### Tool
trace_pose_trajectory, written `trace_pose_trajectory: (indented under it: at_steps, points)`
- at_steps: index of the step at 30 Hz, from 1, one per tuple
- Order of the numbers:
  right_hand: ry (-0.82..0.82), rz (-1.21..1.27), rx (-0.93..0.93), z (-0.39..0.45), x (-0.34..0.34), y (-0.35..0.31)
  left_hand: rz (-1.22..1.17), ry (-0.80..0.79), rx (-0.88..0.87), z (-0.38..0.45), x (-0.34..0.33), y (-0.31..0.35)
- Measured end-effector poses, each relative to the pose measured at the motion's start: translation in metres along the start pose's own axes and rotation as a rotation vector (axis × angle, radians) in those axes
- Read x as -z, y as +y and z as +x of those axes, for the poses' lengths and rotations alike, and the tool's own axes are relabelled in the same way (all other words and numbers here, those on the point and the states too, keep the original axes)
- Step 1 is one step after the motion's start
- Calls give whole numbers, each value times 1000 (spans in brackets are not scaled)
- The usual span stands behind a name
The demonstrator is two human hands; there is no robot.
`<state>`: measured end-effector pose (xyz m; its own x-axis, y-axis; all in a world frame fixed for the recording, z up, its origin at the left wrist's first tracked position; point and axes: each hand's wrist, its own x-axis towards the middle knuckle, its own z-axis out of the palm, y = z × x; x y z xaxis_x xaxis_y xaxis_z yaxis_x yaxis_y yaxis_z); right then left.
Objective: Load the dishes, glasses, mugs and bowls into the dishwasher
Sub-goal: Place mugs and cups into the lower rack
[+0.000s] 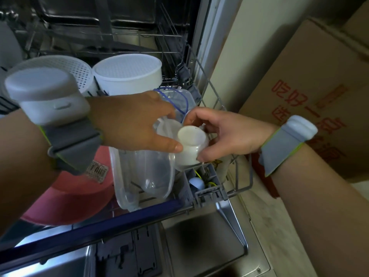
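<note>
The left arm is closest, with a grey band and a white box [48,96] strapped on its wrist. The left hand [127,122] reaches over the lower rack [242,185] of the open dishwasher. Its fingers curl down onto a clear plastic tub [143,172] that stands on its side in the rack, and its thumb touches a small white cup [190,146]. The right hand [225,134] holds that cup upside down, with fingers and thumb curled around it. The cup sits just above the grey cutlery basket [207,186] at the right side of the rack. A second clear tub with a blue rim [179,100] is behind the hands. A pink bowl [65,192] with a barcode sticker lies to the left. Two white round strainers [127,72] stand at the back. The right wrist wears a grey band [283,146] too. A brown cardboard box [311,92] with red writing is on the right.
</note>
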<state>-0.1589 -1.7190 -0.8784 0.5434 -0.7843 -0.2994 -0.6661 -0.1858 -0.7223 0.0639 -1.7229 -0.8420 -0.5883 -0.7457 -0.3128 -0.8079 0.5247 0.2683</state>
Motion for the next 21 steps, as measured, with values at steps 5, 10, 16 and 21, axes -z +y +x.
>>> trace_pose_trajectory:
  at_steps: [5,10,16,21]
  points:
    - [74,-61,-33,4,-10,-4,-16,-6,18,0,-1,-3]
    - [110,-149,-12,5,-15,-9,-30,-1,19,0,-3,-3]
    - [8,-246,-145,4,-13,-11,-36,-1,18,-2,-3,-7]
    - [2,-249,-159,6,-12,-13,-55,18,19,-4,-3,-4]
